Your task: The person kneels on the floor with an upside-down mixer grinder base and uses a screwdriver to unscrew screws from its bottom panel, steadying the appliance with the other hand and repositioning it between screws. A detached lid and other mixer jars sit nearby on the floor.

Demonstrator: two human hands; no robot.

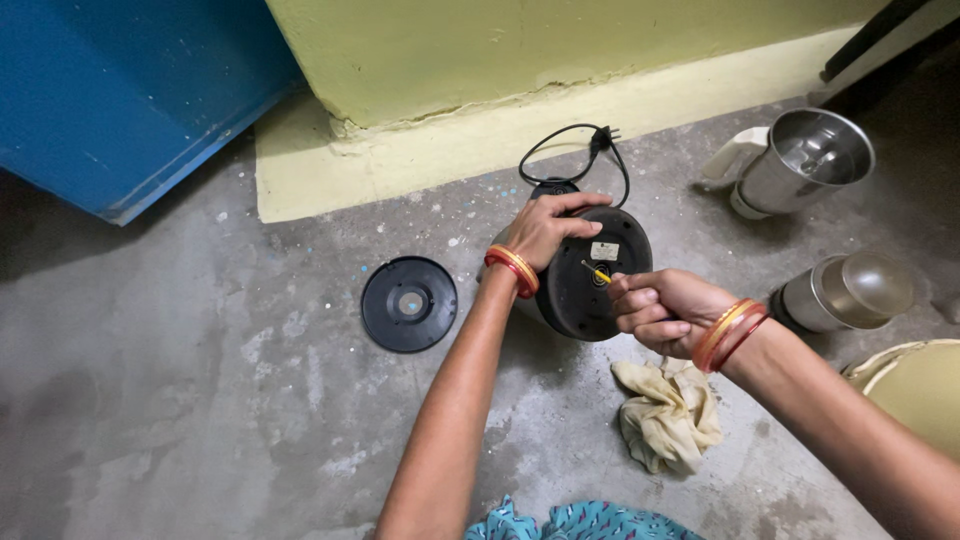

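- Two bare hands work on a mixer base (590, 290) lying tipped on the concrete floor (200, 400), its round black underside turned up toward the camera.
- Left hand (548, 228): fingers spread and curled over the top edge of the base, gripping it; red and gold bangles sit on the wrist.
- Right hand (658, 310): fingers curled tight in a fist around a screwdriver (598, 273) with a yellow handle. Only a short yellow piece and the thin shaft show beyond the fist.
- The shaft's tip touches the underside near its middle, just below a small pale label.
- A black cord (570, 150) loops from behind the base toward the yellow wall (500, 60); its plug lies on the pale step at the wall's foot.
- A flat black disc (409, 303) with a pale centre hole lies on the floor, left of the base and apart from it.
- A crumpled beige cloth (665, 415) lies on the floor right under the right hand.
- Right of the hands stand two steel jars: an open one (805, 160) with a white handle, farther off, and a nearer one (845, 292) under a clear domed lid.
- A pale yellow rounded vessel (915, 385) shows at the right edge.
- A blue panel (120, 90) fills the upper left corner.
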